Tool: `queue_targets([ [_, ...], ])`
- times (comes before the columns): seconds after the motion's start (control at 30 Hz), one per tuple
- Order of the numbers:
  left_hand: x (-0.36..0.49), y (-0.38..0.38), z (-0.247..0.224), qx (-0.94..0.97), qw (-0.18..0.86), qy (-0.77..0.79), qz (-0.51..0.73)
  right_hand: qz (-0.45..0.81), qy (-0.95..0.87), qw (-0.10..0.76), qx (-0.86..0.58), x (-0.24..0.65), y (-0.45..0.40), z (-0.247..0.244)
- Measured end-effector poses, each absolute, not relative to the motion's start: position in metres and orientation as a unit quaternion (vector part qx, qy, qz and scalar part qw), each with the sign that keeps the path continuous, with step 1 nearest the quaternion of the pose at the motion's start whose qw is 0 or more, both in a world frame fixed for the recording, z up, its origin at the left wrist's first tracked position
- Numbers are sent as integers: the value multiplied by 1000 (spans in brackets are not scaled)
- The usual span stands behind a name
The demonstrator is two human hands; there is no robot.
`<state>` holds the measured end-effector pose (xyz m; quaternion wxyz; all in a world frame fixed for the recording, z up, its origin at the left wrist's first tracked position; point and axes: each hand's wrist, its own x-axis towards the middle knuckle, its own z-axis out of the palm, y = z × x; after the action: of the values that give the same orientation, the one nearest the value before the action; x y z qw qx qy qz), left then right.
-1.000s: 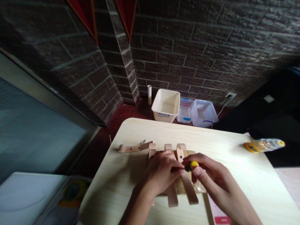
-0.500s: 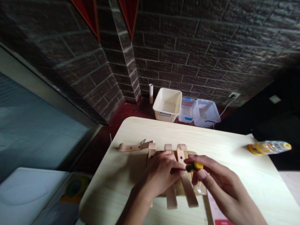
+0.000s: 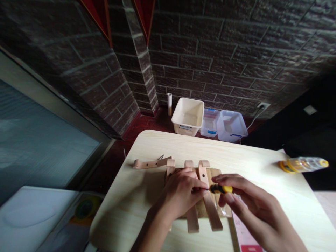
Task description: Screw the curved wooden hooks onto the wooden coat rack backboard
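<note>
My right hand [image 3: 246,203] has its thumb and fingers round the handle of a short yellow-and-black screwdriver [image 3: 222,189], which points left. My left hand [image 3: 181,189] rests over pale wooden strips with curled ends, its thumb and forefinger closed at the screwdriver's tip; what they pinch there is hidden. Under that tip lies the right-hand wooden strip [image 3: 212,211], with a dark hole near its curl. Another strip [image 3: 193,218] shows below my left hand. The strips lie across a brown packet [image 3: 227,210] with clear film at its corner.
A separate curled strip [image 3: 147,164] lies at the left on the table [image 3: 236,150]. A clear bottle-shaped container with yellow ends [image 3: 303,164] lies at the right. A pink-and-white screen or card [image 3: 245,231] is partly under my right forearm. Bins [image 3: 187,129] stand on the floor beyond.
My right hand has shifted slightly right, its fingers a little further back, and the screwdriver lies more level with more of its handle showing. My left hand stays in place.
</note>
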<state>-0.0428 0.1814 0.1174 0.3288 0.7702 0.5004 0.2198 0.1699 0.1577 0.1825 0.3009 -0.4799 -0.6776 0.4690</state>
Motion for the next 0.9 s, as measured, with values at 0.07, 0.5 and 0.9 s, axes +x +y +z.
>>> queue_targets([
  [0.07,-43,181,118,772,325,501,218,462,-677,305,-485,171,158,182],
  [0.5,-42,181,116,765,335,502,225,439,-687,310,-489,175,160,177],
  [0.9,-42,181,119,778,325,494,212,450,-658,344,-496,167,165,167],
])
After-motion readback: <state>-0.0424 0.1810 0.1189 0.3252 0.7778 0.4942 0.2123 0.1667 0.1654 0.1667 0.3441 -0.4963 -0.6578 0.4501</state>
